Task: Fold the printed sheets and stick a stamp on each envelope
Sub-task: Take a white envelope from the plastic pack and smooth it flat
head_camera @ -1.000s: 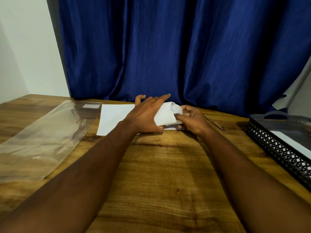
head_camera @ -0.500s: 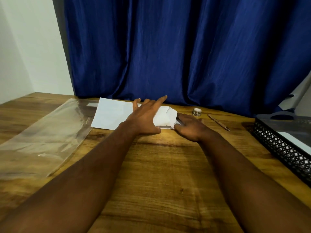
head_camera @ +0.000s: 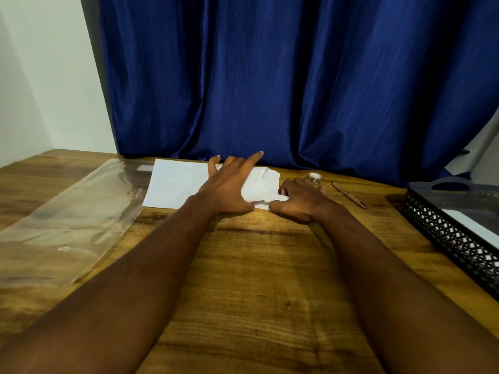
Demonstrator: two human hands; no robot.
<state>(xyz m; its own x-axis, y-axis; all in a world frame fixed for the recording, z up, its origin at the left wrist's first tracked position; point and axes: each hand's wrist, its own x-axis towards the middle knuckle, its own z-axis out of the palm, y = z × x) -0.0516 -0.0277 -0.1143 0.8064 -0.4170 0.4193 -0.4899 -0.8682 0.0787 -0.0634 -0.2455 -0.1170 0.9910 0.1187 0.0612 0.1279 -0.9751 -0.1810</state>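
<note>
Right of a clear plastic sleeve [head_camera: 67, 220], the printed sheet [head_camera: 172, 184] lies far back on the counter [head_camera: 256, 265]. The left hand [head_camera: 229, 190] presses it with straight, spread fingers [head_camera: 253, 161]; the right hand [head_camera: 302, 201] touches its folded end, grip unclear.

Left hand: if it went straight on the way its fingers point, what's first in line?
Left hand lies flat on the white sheet, fingers aimed away, slightly right. Past the sheet's far edge nothing shows before the blue curtain, so likely the curtain; depth to it is unclear.
</note>
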